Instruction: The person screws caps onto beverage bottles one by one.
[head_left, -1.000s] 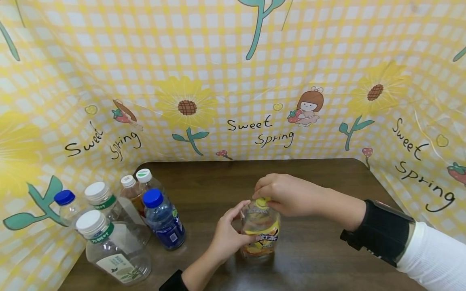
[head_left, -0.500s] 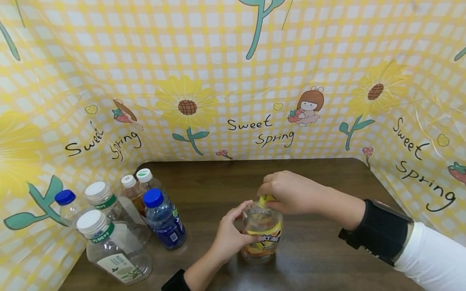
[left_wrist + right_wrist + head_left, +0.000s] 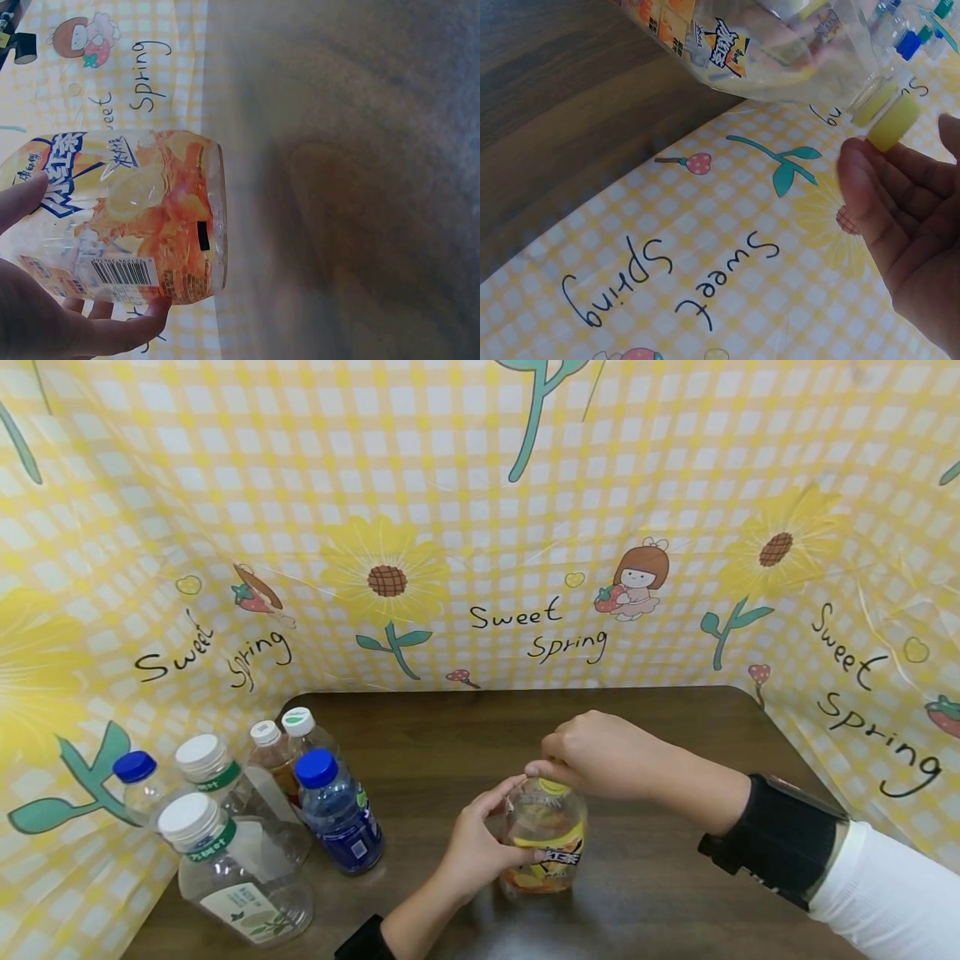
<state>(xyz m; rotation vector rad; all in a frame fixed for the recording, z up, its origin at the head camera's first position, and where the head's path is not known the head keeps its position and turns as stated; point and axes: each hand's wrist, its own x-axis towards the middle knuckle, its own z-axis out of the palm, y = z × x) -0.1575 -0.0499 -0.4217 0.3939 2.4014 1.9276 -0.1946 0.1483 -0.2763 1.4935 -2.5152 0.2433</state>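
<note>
A clear plastic iced tea bottle with a yellow and orange label stands upright on the table. My left hand grips its side, thumb across the label; in the left wrist view, fingers curl under the bottle. On its neck sits a yellow cap, a narrow gap showing between it and the yellow ring below. My right hand is over the bottle top. In the right wrist view, its fingertips lie right at the cap's edge, the thumb held apart from it.
To the left stand several capped bottles: a blue-capped, blue-labelled one, a large white-capped one, another white-capped one and a small blue-capped one. A yellow checked cloth hangs behind and at both sides.
The bottle and left hand have shifted slightly right. My right hand has turned at the cap; its fingers have loosened and the thumb has come away, leaving more of the cap showing.
</note>
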